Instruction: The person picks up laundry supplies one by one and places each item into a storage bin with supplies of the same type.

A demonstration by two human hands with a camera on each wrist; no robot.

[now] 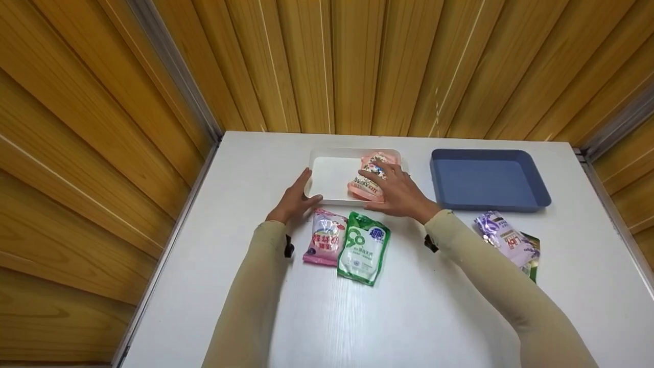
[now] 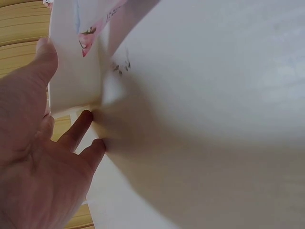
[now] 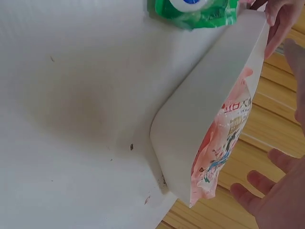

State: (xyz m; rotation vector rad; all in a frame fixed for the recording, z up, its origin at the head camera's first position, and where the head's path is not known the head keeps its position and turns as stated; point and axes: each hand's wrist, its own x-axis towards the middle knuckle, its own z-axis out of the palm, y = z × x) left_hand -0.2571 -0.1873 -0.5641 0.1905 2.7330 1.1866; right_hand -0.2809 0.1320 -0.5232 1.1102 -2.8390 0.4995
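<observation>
A white tray (image 1: 332,202) lies near the back of the table. In its right part sits a pink packet (image 1: 369,187) with printed flowers and lettering. My left hand (image 1: 294,200) is at the tray's left end, thumb by the front corner and fingers along the left side. The left wrist view has its fingertips right at the tray's wall. Over the pink packet reaches my right hand (image 1: 401,191), fingers spread; in the right wrist view its fingers (image 3: 259,183) stand apart from the packet.
In front of the white tray lie a pink-and-white packet (image 1: 327,237) and a green-and-white packet (image 1: 363,250), side by side. A blue tray (image 1: 490,181) stands to the right. Below it, a purple packet (image 1: 508,240) lies partly over a green one (image 1: 534,255). Wood-panelled walls (image 1: 357,66) surround the table.
</observation>
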